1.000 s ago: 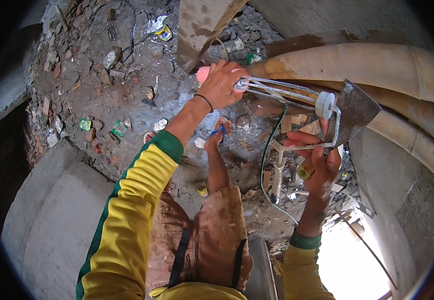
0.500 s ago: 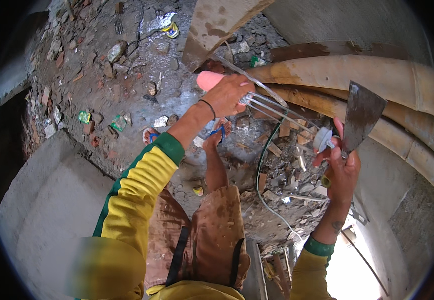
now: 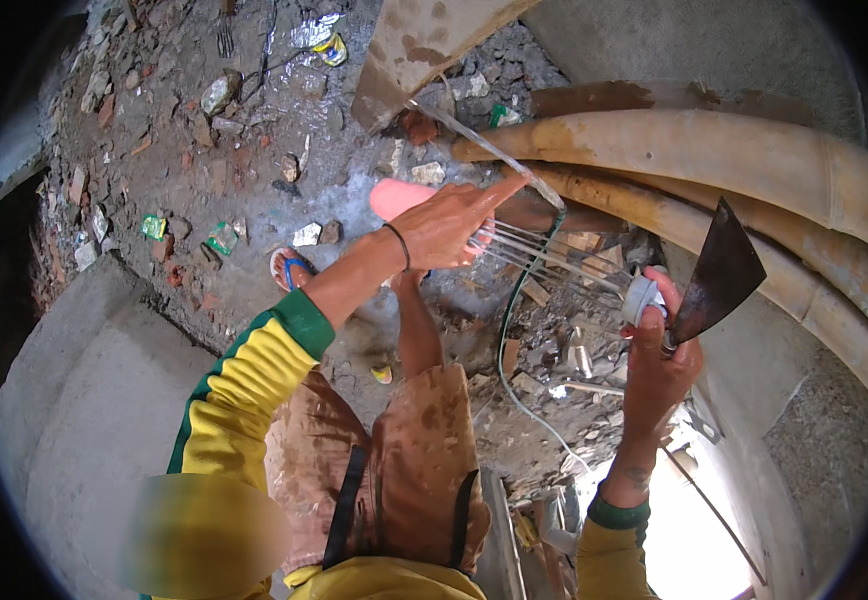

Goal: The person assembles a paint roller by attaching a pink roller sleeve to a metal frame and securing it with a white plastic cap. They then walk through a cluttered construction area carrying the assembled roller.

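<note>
My left hand (image 3: 439,228) is closed round a pink cylinder (image 3: 390,198), perhaps a roller sleeve, its rounded end sticking out to the left. The index finger points away to the upper right. From under this hand, several thin, pale rods or wires (image 3: 559,260) run across to a grey-white round cap (image 3: 640,299), like the cage of a paint roller. My right hand (image 3: 664,365) pinches the cap with its fingertips. The same hand also grips a scraper, its dark triangular blade (image 3: 722,275) pointing up; the scraper's handle is mostly hidden in the palm.
Thick bamboo poles (image 3: 714,150) lie at the right against a grey wall. A wooden board (image 3: 424,60) juts in at the top. A thin hose (image 3: 502,355) crosses the rubble-strewn, wet floor (image 3: 254,180). A concrete block (image 3: 84,370) stands at the left.
My left hand has shifted slightly left and down with the pink cylinder, and its index finger has stretched out. My right hand has moved slightly left and down with the cap, and the scraper blade has turned.
</note>
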`<state>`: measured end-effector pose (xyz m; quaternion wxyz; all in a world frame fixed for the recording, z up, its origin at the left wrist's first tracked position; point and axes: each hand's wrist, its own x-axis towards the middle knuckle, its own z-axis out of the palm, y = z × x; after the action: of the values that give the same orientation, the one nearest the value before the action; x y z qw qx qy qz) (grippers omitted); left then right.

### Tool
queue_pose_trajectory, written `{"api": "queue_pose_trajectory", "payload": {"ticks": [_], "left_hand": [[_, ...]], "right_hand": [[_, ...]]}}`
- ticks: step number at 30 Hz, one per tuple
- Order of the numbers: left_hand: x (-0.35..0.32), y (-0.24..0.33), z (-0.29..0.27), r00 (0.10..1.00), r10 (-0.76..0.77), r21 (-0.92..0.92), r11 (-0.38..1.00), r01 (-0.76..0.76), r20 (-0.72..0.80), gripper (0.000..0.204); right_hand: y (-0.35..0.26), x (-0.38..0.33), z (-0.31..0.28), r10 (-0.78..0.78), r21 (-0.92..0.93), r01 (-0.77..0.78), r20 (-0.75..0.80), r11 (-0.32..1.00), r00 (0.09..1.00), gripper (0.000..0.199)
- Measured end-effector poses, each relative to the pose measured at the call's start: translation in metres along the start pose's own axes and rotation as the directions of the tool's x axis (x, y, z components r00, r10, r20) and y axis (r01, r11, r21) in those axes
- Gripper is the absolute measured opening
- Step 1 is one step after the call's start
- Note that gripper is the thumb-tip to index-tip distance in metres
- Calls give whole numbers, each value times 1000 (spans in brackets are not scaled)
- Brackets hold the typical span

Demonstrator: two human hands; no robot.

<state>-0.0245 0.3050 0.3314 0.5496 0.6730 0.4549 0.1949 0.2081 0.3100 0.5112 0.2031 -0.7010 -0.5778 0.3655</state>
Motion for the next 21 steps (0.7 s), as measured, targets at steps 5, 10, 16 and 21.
{"api": "queue_pose_trajectory", "payload": {"ticks": [5, 10, 16, 21], "left_hand": [[-29, 6, -6, 998, -23, 73, 997, 27, -58, 109], [-65, 27, -17, 922, 100, 123, 991, -58, -375, 96], [-122, 52, -92, 700, -391, -543, 839, 5, -598, 75], [-151, -38, -58, 909, -409, -961, -272, -41, 77, 76]], "right_hand": [[0, -1, 7, 246, 219, -250, 45, 943, 968, 31], [3, -41, -25, 107, 240, -126, 91, 962, 990, 50], [-16, -64, -109, -122, 642, -1, 147, 766, 982, 53], [-41, -42, -112, -100, 433, 81, 21, 898, 995, 52]]}}
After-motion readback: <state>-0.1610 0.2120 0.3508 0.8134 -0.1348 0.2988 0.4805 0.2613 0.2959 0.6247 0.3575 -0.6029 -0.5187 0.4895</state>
